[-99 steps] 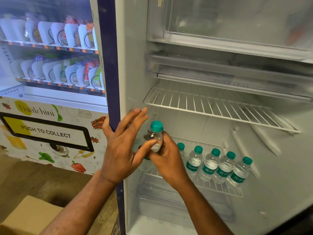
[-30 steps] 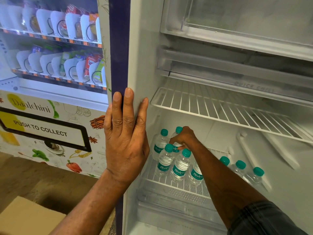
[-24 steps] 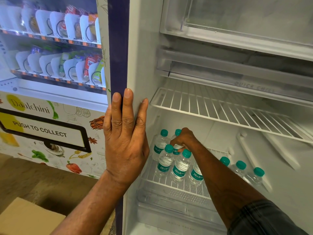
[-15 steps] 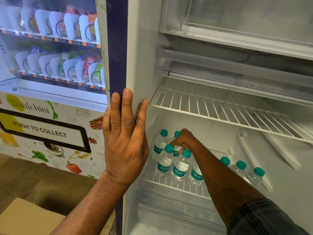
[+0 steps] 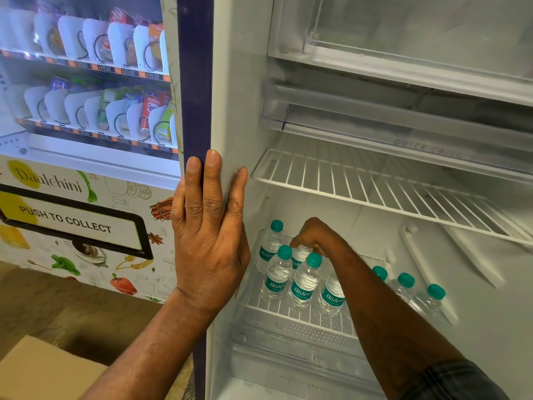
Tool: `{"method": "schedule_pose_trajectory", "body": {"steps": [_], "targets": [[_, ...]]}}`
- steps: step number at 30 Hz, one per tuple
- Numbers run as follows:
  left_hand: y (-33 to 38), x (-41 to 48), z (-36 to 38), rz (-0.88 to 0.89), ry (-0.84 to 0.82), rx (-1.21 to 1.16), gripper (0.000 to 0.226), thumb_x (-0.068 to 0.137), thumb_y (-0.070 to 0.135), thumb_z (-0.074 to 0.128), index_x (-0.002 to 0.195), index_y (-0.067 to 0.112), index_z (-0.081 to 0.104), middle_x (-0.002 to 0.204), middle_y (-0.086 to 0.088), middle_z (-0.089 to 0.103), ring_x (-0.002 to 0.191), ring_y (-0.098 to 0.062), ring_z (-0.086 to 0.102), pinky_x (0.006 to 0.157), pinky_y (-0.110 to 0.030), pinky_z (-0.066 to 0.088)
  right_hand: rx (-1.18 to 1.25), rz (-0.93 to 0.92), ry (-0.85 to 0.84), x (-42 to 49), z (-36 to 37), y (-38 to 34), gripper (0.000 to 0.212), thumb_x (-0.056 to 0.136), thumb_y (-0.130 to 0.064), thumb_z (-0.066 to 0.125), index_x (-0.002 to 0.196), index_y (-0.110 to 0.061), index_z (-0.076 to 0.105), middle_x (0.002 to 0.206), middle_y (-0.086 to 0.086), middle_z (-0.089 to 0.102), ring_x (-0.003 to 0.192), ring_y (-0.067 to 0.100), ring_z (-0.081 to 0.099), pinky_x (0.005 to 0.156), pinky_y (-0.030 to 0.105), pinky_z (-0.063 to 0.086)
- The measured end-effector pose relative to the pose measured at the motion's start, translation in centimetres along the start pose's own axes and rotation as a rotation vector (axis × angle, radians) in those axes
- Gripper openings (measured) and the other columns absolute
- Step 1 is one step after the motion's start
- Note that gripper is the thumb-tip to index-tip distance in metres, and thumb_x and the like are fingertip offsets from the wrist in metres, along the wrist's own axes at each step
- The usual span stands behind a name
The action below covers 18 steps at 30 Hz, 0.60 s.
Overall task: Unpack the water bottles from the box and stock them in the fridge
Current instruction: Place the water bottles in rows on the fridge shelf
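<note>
Bit hard to see everything: the right forearm blocks part of the row of water bottles (image 5: 277,275), and the box (image 5: 43,370) is cut off at the bottom-left corner. The right hand (image 5: 315,235) curls over the top of a back-row bottle (image 5: 300,255) on the lower wire shelf (image 5: 253,295) of the fridge (image 5: 233,82) (its cap is nearly all hidden). The left hand (image 5: 210,241) lies flat, fingers straight, on the fridge's front edge. The labels read Bisleri. The vending machine (image 5: 86,180) says Daalchini and PUSH TO COLLECT.

A refreshment corner: snack vending machine (image 5: 86,180) (price-tagged shelves (image 5: 95,66)) beside a fridge (image 5: 233,82).
</note>
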<state>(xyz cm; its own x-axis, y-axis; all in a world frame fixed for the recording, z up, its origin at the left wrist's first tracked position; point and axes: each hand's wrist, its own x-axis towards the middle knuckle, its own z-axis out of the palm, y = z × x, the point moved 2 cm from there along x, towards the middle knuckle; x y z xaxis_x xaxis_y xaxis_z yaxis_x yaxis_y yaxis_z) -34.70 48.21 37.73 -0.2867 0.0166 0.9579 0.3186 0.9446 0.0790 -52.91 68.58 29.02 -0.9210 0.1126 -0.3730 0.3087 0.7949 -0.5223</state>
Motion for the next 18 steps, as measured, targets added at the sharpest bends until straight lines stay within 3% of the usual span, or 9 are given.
{"method": "schedule_pose_trajectory", "body": {"steps": [6,13,18], "targets": [[-0.04,0.05,-0.05,-0.006,-0.009,0.002,0.055,0.097,-0.006,0.055,0.151,0.002,0.048,0.172,-0.002,-0.015,0.160,-0.025,-0.007,0.124,-0.054,0.022,-0.079,-0.047,0.085,-0.81,-0.87,-0.14,0.045,0.079,-0.022,0.080,0.115,-0.008,0.056,0.108,0.012,0.062,0.092,0.025,0.066,0.086,0.035,0.058],[-0.01,0.05,-0.05,-0.008,-0.009,0.000,0.054,0.098,-0.005,0.053,0.151,0.001,0.048,0.172,-0.002,-0.015,0.160,-0.025,-0.007,0.125,-0.053,0.021,-0.173,-0.121,0.250,-0.94,-0.81,-0.02,0.042,0.085,-0.022,0.075,0.121,-0.008,0.060,0.117,0.010,0.062,0.100,0.022,0.062,0.093,0.029,0.052],[-0.02,0.04,-0.06,-0.007,-0.002,0.002,0.054,0.098,-0.006,0.054,0.151,0.001,0.048,0.172,-0.002,-0.014,0.160,-0.025,-0.006,0.125,-0.053,0.021,-0.151,-0.181,0.279,-1.02,-0.51,-0.02,0.039,0.086,-0.022,0.075,0.122,-0.011,0.062,0.120,0.009,0.063,0.104,0.023,0.061,0.098,0.032,0.051]]}}
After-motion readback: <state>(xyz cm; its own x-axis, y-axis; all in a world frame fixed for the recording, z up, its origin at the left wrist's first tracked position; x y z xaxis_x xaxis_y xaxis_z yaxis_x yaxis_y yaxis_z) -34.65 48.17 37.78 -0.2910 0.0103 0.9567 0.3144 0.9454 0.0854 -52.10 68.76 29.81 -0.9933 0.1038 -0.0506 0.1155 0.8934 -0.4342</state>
